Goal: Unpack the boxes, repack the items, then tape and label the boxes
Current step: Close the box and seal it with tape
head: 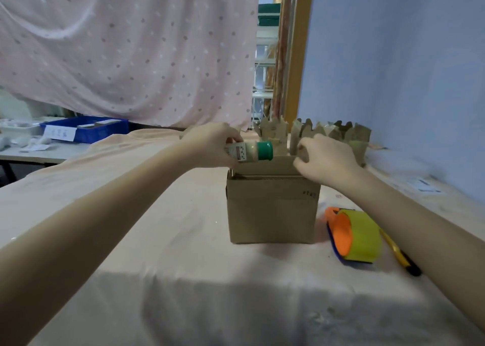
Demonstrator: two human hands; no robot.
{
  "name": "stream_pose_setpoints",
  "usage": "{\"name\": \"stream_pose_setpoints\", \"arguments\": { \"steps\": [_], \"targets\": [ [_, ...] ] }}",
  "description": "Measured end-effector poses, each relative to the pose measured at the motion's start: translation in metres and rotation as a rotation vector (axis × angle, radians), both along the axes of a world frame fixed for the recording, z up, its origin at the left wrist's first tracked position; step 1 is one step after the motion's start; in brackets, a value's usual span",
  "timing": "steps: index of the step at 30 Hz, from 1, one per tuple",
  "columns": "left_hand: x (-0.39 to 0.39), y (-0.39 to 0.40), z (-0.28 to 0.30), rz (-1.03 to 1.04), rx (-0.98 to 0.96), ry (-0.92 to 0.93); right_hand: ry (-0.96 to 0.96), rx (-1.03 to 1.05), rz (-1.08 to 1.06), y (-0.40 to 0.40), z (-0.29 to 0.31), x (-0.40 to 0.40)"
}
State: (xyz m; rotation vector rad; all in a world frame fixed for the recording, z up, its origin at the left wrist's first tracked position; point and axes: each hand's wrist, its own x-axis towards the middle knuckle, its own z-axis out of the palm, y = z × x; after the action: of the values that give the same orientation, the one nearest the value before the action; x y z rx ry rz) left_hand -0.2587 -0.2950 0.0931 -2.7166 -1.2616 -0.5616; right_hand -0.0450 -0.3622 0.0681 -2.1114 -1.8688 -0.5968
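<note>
- Nearest to us our two bare forearms reach out over the cloth-covered table (162,240) toward the cardboard box (273,209) that stands in the middle of it.
- Our left hand (210,146) holds a small bottle (249,150) with a green cap; the fingers curl round its labelled body and the bottle lies on its side, cap pointing right, just above the far left rim of the box.
- Our right hand (325,156) is at the far right corner of the box with its fingers bent down over the rim. We cannot tell whether they pinch the upright flap or only press on it, since the fingertips are hidden from us.
- The box is open at the top, its near flap folded down against the front wall. We cannot see what lies inside.
- To the right of the box, on the near side, lies a tape dispenser (354,236) with a yellow roll and an orange handle, and just right of it a yellow and black pen or cutter (401,256). Neither is touched.
- Behind the box, at the far side, stands a row of folded cardboard pieces (338,133). Far left we see a blue bin (86,128).
- We judge that we are at the packing or unpacking step, and the single moment does not show which way the bottle goes.
- If it goes in, the next move calls for turning the bottle upright and lowering it past the rim while the right hand keeps the flap clear; taping and labelling are not yet begun.
</note>
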Motion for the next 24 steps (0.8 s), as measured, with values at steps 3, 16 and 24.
{"name": "stream_pose_setpoints", "arguments": {
  "steps": [3,16,24],
  "targets": [
    [0.015,0.001,-0.002,-0.030,0.017,0.003,0.124,-0.080,-0.081,-0.005,-0.005,0.015],
    [0.028,-0.028,-0.036,-0.126,0.020,0.066,0.826,-0.152,0.124,-0.044,-0.054,0.014],
    [0.012,-0.062,-0.069,-0.154,0.104,0.137,0.912,-0.027,0.069,-0.081,-0.084,0.004]
  ]
}}
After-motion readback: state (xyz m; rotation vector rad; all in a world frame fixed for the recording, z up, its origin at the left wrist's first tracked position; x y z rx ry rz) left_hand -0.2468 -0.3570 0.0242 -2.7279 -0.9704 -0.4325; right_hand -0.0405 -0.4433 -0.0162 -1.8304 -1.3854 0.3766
